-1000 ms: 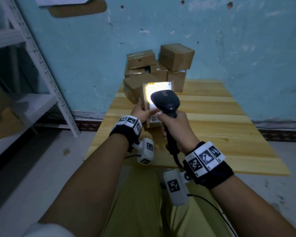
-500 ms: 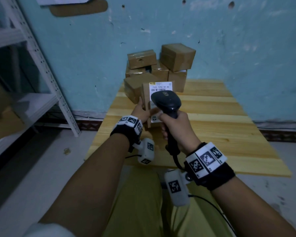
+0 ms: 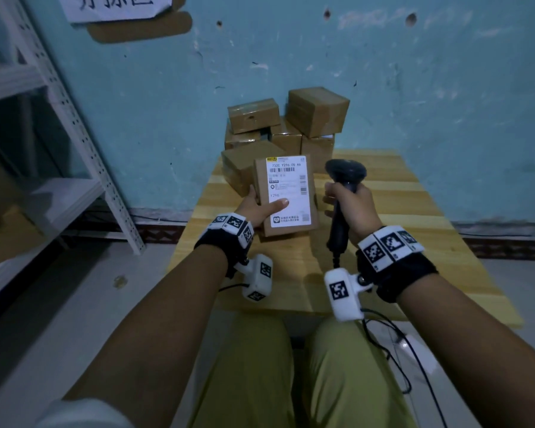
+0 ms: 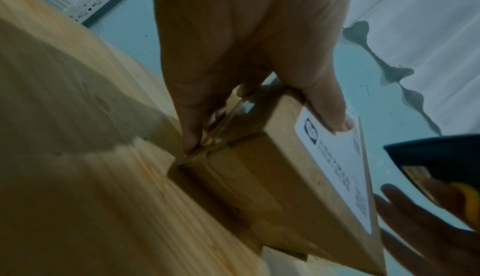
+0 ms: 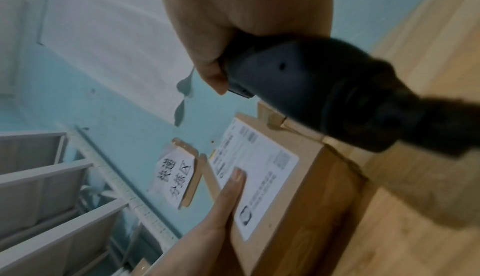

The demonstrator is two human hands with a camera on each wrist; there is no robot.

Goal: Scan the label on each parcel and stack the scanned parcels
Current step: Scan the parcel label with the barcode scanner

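My left hand grips a brown cardboard parcel with a white shipping label, propped tilted with its lower edge on the wooden table. The thumb lies across the label and the fingers are behind the box. To its right my right hand grips a black barcode scanner by its handle, head up, beside the parcel and not over it. The scanner shows no light. The label faces me.
Several brown parcels are piled at the table's far edge against the blue wall, one just behind the held parcel. White metal shelving stands to the left. The scanner's cable hangs down by my right knee.
The scan light on the label went out. My right hand moved the scanner off the label to the right, so the whole label now shows. The left hand kept hold of the parcel.
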